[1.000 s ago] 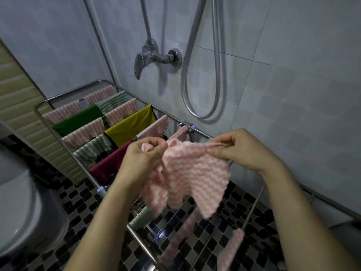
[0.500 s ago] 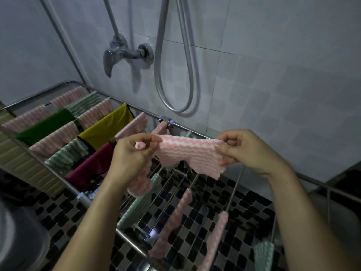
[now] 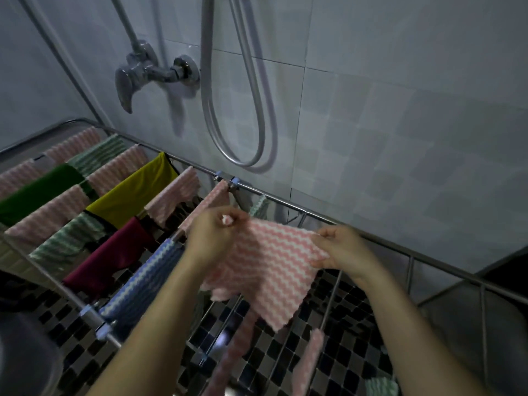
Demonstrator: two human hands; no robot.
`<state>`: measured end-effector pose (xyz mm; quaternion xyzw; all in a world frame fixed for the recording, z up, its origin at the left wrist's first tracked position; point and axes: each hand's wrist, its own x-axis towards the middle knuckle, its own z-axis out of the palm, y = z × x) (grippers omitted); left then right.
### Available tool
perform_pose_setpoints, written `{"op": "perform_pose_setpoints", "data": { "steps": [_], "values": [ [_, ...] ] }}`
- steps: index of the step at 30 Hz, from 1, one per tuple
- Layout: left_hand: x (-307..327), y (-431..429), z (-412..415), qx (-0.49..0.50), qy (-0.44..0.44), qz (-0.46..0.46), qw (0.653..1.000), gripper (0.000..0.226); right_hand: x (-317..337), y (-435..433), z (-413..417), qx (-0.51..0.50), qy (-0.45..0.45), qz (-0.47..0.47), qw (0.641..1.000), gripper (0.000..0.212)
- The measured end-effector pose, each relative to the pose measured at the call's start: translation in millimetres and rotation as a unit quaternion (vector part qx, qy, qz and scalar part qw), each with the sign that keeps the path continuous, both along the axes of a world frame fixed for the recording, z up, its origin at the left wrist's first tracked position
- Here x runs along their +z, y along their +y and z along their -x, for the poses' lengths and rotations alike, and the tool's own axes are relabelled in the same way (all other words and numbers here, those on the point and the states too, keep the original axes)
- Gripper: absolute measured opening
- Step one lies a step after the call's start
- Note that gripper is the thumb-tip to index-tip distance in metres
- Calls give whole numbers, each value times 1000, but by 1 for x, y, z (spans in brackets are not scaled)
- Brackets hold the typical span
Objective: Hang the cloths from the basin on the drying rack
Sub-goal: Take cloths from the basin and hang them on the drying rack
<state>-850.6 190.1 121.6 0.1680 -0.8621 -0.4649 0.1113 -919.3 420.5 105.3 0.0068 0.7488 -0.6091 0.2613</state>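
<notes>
A pink-and-white zigzag cloth [image 3: 271,264] is stretched between my two hands above the metal drying rack [image 3: 380,238]. My left hand [image 3: 213,234] pinches its upper left corner, my right hand [image 3: 340,248] pinches its upper right edge. The cloth hangs down over the bare rods in the rack's middle. Several cloths hang on the rack's left half: pink striped, green striped, a plain green cloth [image 3: 40,190], a yellow cloth [image 3: 134,192], a maroon cloth [image 3: 114,252] and a blue zigzag cloth [image 3: 143,284]. The basin is not in view.
A shower mixer tap [image 3: 148,72] and a looped hose [image 3: 243,110] are on the tiled wall behind the rack. Two pink cloths [image 3: 305,364] hang lower on the rods near me. The floor below is a black-and-white mosaic [image 3: 343,332].
The cloth has gone from bunched to spread flat, and both hands have moved it forward and down toward the rack rods. The view has shifted to the right along the rack.
</notes>
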Motion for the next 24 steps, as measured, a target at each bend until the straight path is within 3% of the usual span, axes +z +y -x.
{"op": "perform_pose_setpoints", "data": {
  "steps": [4, 8, 13, 16, 21, 24],
  "values": [
    [-45, 5, 24, 21, -69, -1, 997, 18, -37, -5, 23, 13, 32, -131, 991, 21],
    [-53, 11, 48, 31, -75, -2, 997, 16, -56, -7, 43, 7, 61, -204, 977, 29],
    [-43, 27, 71, -26, -96, 47, 994, 33, -62, -8, 61, 10, 150, -344, 927, 20],
    [-42, 33, 68, -60, -128, 78, 987, 47, -65, -13, 67, 31, 163, -428, 888, 25],
    [-39, 38, 25, -124, -235, 218, 939, 16, -66, -23, 57, 16, 230, -466, 854, 28],
    [-50, 42, 6, -151, -268, 234, 922, 22, -61, -28, 52, 7, 205, -365, 908, 35]
  ]
}}
